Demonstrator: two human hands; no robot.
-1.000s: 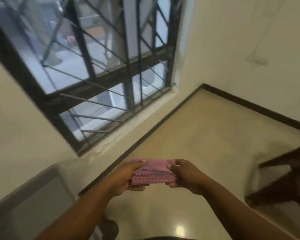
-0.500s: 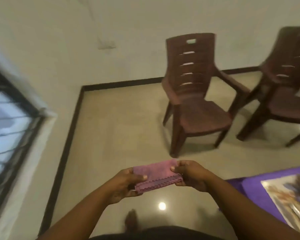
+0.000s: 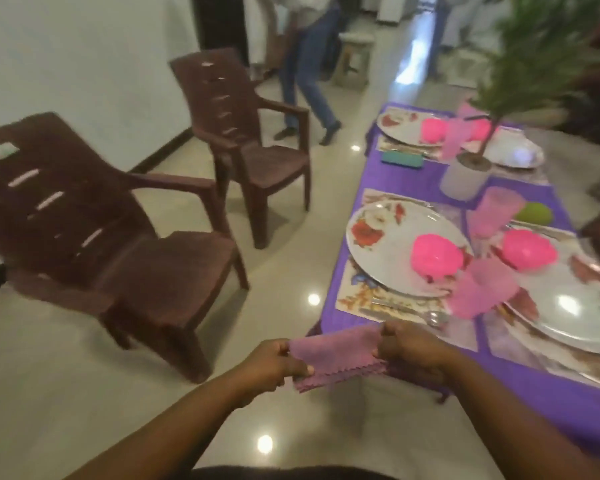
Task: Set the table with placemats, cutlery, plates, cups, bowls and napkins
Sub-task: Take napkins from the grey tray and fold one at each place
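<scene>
I hold a folded pink napkin (image 3: 336,356) in front of me, just off the near left corner of the table. My left hand (image 3: 271,367) pinches its left end and my right hand (image 3: 407,346) pinches its right end. The table wears a purple cloth (image 3: 520,393) with printed placemats (image 3: 352,292). On them lie floral plates (image 3: 385,251), each with an upturned pink bowl (image 3: 437,259). A pink cup (image 3: 496,211), another pink napkin (image 3: 478,292) and cutlery (image 3: 409,311) are also laid out.
Two brown plastic chairs (image 3: 146,258) stand on the tiled floor left of the table. A potted plant (image 3: 468,171) sits mid-table, with a green fruit (image 3: 534,214) and a teal case (image 3: 402,159) nearby. A person's legs (image 3: 309,84) are at the far end.
My view has swung right from the window, past the chairs, to the set table. Both hands still hold the napkin between them.
</scene>
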